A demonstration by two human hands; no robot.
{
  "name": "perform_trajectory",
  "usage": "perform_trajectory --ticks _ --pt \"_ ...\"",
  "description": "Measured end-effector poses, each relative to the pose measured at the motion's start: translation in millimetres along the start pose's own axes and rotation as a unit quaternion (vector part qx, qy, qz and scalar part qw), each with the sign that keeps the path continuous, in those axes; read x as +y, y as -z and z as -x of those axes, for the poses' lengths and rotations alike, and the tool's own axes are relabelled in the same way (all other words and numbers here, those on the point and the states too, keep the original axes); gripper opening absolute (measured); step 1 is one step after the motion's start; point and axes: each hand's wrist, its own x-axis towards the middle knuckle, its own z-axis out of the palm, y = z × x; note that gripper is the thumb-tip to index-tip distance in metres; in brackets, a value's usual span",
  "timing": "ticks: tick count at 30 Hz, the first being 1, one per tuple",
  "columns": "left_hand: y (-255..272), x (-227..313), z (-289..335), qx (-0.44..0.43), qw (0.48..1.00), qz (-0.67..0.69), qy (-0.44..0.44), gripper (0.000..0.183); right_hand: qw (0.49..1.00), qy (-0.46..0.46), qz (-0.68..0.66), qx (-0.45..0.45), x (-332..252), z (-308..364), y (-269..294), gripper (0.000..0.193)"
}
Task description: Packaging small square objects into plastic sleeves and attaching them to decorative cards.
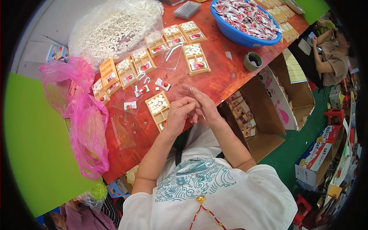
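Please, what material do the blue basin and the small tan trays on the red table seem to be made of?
The blue basin looks like smooth moulded plastic, with an even colour and a rounded rim. The tan trays seem to be thin matte formed plastic with dividers, though card cannot be ruled out.

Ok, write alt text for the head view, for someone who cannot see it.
Seen from above, a person's left hand and right hand pinch a thin clear plastic piece over a red table, beside a small yellow tray of white candies. More filled trays, a clear bag of white candies and a blue bowl of red-and-white packets lie beyond.
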Motion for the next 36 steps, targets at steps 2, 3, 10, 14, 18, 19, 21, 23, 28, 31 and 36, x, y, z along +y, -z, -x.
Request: perform_trajectory --ticks 2,3,10,14,18,19,21,23,28,31,36 --pt "1.4 -1.5 0.3 0.000 1.000 -0.003 0.000 0.018 1.000 0.002 0.010 0.024 -0.6 0.7 -3.0 0.054" --pt "1.9 -2.1 0.5 0.000 1.000 -0.006 0.000 0.018 1.000 0.002 0.010 0.024 -0.8 1.1 -3.3 0.054" --pt "6.9 -5.0 0.8 -0.010 1.000 0.008 0.005 0.019 1.000 -0.017 0.008 0.018 -1.7 3.7 -4.4 0.054" --pt "6.0 -3.7 2.1 -0.017 0.999 0.040 0.019 0.019 1.000 -0.022 -0.008 0.004 -6.7 8.6 -10.9 0.055" --pt "8.2 -5.6 2.4 -0.001 0.999 0.043 -0.001 0.019 1.000 -0.004 0.002 -0.029 -4.9 10.6 -4.6 0.058" --pt "7.7 -7.0 4.0 0.000 0.999 0.043 -0.002 0.019 0.998 -0.010 0.029 -0.052 -5.1 10.3 -1.4 0.059" --pt "-1.3 -5.7 6.6 0.047 0.998 -0.023 -0.027 0.019 0.996 -0.013 0.057 -0.074 -4.3 8.1 1.2 0.059" --pt "-12.3 -1.5 17.0 0.095 0.991 -0.053 -0.080 0.018 0.994 0.011 -0.109 -0.005 -0.7 4.6 -0.6 0.057" --pt "-36.7 11.0 27.6 0.271 0.907 -0.168 -0.275 0.033 0.975 0.003 -0.214 -0.064 -13.9 5.5 9.4 0.053" --pt "-37.7 10.2 26.1 0.229 0.941 -0.153 -0.194 0.041 0.981 0.016 -0.187 -0.056 -11.4 9.9 4.9 0.053" --pt "-24.7 -13.8 13.6 0.187 0.806 -0.497 -0.263 0.052 0.994 0.089 -0.058 0.011 -0.3 20.5 -8.1 0.058"
